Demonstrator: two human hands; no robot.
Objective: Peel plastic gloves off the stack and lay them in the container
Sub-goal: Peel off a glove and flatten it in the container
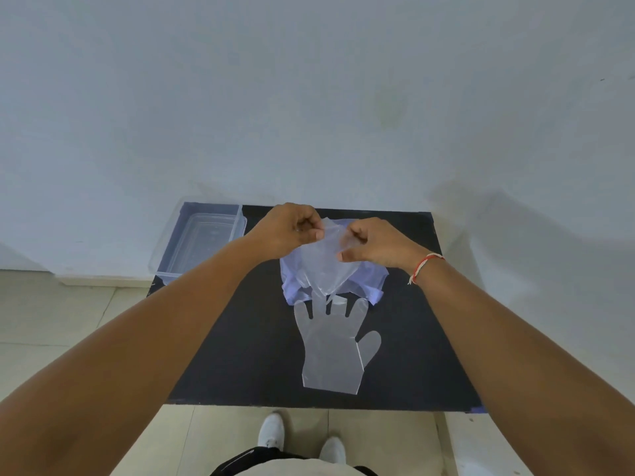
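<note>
Both hands — left hand (287, 230), right hand (372, 243) — pinch a thin, crinkled clear glove (321, 266) between their fingers

A bare, plain room, more like a test or work corner than a home: a blank pale wall (309, 80) beyond the fingers (311, 231), a light tiled floor (51, 321) below, and a small black table (247, 338) beneath them.

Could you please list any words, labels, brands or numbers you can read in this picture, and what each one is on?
None can be read.
Container: faint raised marks on its floor, too blurred to tell.
Flat glove, held glove, black table: no print visible.
</note>
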